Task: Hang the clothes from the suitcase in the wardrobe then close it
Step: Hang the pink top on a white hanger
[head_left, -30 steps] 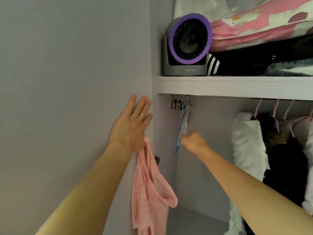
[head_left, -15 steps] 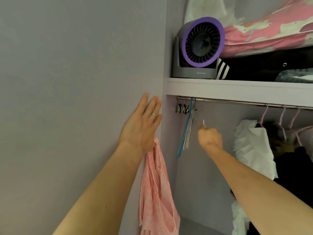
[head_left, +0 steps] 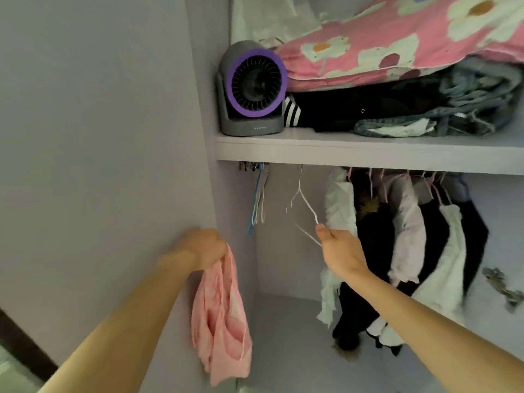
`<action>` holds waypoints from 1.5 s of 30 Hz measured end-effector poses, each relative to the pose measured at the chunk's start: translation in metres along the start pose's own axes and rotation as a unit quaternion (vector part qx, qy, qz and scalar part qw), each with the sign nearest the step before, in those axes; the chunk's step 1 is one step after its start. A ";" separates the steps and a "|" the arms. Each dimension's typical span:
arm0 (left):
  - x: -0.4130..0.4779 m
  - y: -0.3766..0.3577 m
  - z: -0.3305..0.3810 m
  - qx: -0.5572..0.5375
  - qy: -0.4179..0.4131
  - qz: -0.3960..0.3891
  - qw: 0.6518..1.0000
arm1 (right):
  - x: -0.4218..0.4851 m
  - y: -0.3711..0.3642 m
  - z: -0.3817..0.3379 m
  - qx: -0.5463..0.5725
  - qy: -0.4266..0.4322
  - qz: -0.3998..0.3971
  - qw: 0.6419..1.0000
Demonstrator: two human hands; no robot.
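Right hand [head_left: 340, 251] now pinches white wire hanger [head_left: 304, 199], drawn right of spare hangers [head_left: 259, 199]. Left hand [head_left: 201, 248], earlier flat on door, clenches pink garment [head_left: 221, 321], near left. Hanger ready for dressing.

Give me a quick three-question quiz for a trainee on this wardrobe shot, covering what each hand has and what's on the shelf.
1. What does the left hand grip?
A) a shoe
B) a pink garment
C) a blue towel

2. True or false: the right hand holds nothing.

3. Fill in the blank: the grey fan on the shelf has a ____ ring around its grille.

Key
1. B
2. False: it holds a white wire hanger.
3. purple
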State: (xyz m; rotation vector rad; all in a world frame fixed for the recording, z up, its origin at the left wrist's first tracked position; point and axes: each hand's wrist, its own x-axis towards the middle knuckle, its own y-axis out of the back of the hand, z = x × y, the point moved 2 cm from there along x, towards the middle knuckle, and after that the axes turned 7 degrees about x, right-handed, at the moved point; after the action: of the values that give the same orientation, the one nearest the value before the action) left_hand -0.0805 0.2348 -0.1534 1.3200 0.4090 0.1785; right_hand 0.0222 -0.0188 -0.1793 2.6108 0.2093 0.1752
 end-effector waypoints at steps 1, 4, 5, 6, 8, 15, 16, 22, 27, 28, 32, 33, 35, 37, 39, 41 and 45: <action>-0.008 -0.005 0.004 -0.176 0.018 -0.026 0.984 | -0.012 0.007 0.001 0.022 -0.013 -0.006 1.000; -0.029 -0.022 0.020 -0.336 0.047 -0.078 0.937 | -0.066 0.042 0.011 0.130 -0.064 -0.007 0.989; -0.038 -0.031 0.029 -0.348 0.053 -0.100 0.931 | -0.088 0.055 0.014 0.176 -0.089 -0.003 0.980; -0.043 -0.040 0.036 -0.355 0.058 -0.106 0.927 | -0.107 0.067 0.018 0.225 -0.109 -0.001 0.968; -0.046 -0.058 0.055 -0.419 0.059 -0.121 0.898 | -0.136 0.084 0.028 0.319 -0.124 -0.016 0.939; -0.076 -0.098 0.147 -0.677 0.079 -0.112 0.723 | -0.183 0.118 0.087 0.330 -0.140 -0.112 0.927; -0.079 -0.098 0.156 -0.676 0.090 -0.095 0.726 | -0.185 0.123 0.095 0.285 -0.138 -0.136 0.939; -0.105 -0.095 0.199 -0.522 -0.016 -0.094 0.847 | -0.192 0.153 0.094 0.154 -0.099 -0.225 0.957; -0.123 -0.100 0.232 -0.373 -0.106 -0.059 0.920 | -0.159 0.175 0.080 0.480 -0.190 -0.098 0.851; -0.125 -0.101 0.238 -0.362 -0.113 -0.057 0.923 | -0.154 0.182 0.079 0.490 -0.202 -0.071 0.845; -0.127 -0.095 0.252 -0.210 -0.133 0.011 0.969 | -0.151 0.202 0.084 0.455 -0.200 0.027 0.867; -0.126 -0.093 0.253 -0.189 -0.127 0.028 0.973 | -0.153 0.207 0.086 0.483 -0.194 0.046 0.853; -0.122 -0.089 0.253 -0.176 -0.092 0.059 0.978 | -0.157 0.217 0.085 0.561 -0.179 0.081 0.804; -0.120 -0.085 0.253 -0.178 -0.060 0.077 0.979 | -0.158 0.227 0.084 0.608 -0.157 0.112 0.770; -0.119 -0.083 0.257 -0.184 -0.060 0.075 0.978 | -0.158 0.232 0.079 0.634 -0.127 0.128 0.752; -0.120 -0.079 0.263 -0.190 -0.073 0.073 0.976 | -0.154 0.232 0.074 0.658 -0.101 0.134 0.734; -0.121 -0.068 0.274 -0.248 -0.080 0.070 0.963 | -0.145 0.219 0.066 0.681 -0.081 0.119 0.718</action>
State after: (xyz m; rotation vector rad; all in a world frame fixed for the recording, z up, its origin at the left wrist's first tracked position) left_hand -0.0916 -0.0718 -0.1439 0.8597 0.1171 0.2712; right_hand -0.0842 -0.2653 -0.1386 4.1163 -0.1663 -0.2508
